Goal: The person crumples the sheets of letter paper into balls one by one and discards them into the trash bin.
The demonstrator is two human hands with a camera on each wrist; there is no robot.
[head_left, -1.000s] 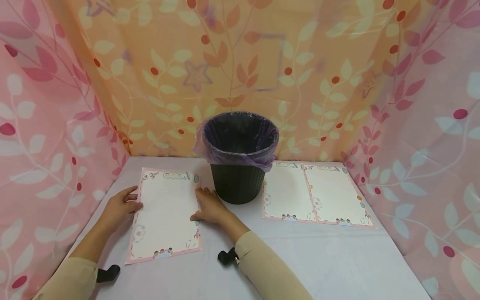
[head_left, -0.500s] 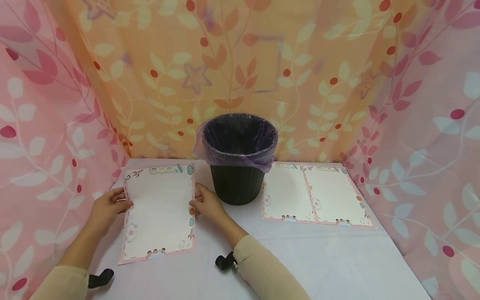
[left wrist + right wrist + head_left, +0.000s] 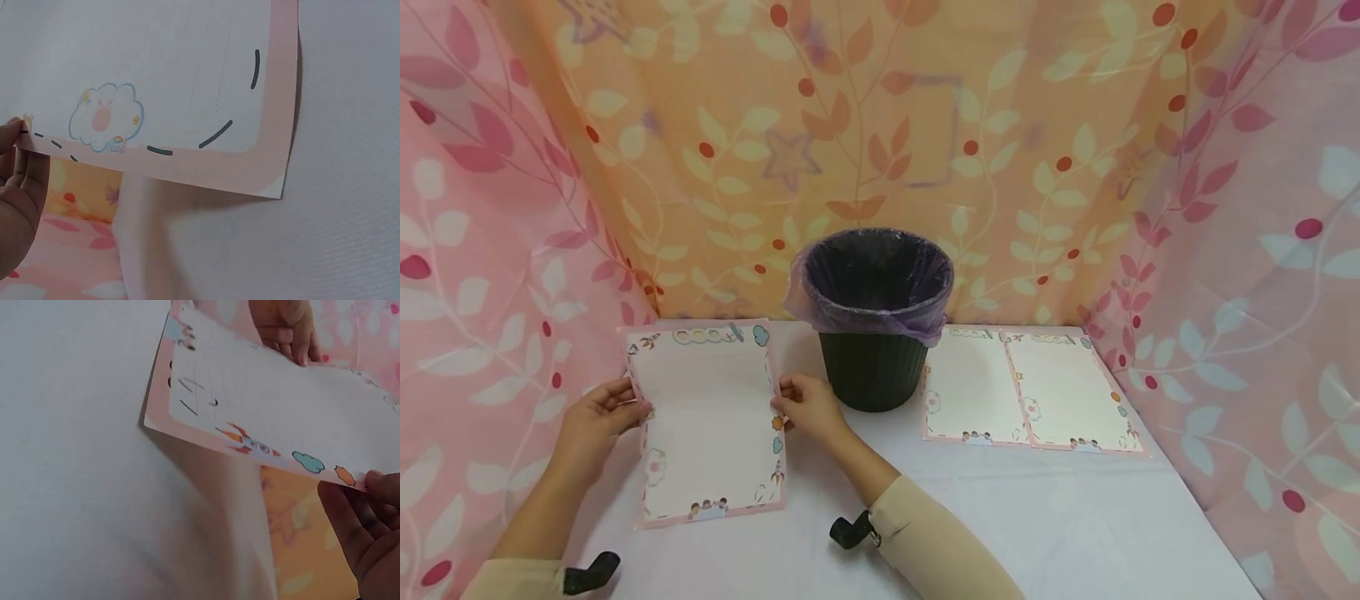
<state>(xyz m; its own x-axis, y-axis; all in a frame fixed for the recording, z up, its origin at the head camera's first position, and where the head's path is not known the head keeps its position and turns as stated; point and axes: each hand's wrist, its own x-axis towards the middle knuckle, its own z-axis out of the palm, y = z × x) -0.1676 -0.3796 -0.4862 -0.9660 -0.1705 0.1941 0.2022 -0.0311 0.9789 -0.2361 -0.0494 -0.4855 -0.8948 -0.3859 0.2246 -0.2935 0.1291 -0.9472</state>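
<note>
Left hand (image 3: pixel 587 429) and right hand (image 3: pixel 811 408) each pinch a side edge of the pink-bordered sheet (image 3: pixel 707 425) between them. In the head view, the sheet has shifted toward the left hand's side since a second ago; a lined bin (image 3: pixel 876 371) stands just beyond the right hand, two more sheets (image 3: pixel 976 387) past it. In the left wrist view, shadow lies under the sheet's corner. In the right wrist view, the edge runs between thumb and fingers; likely it is now lifted, no longer lying flat.
</note>
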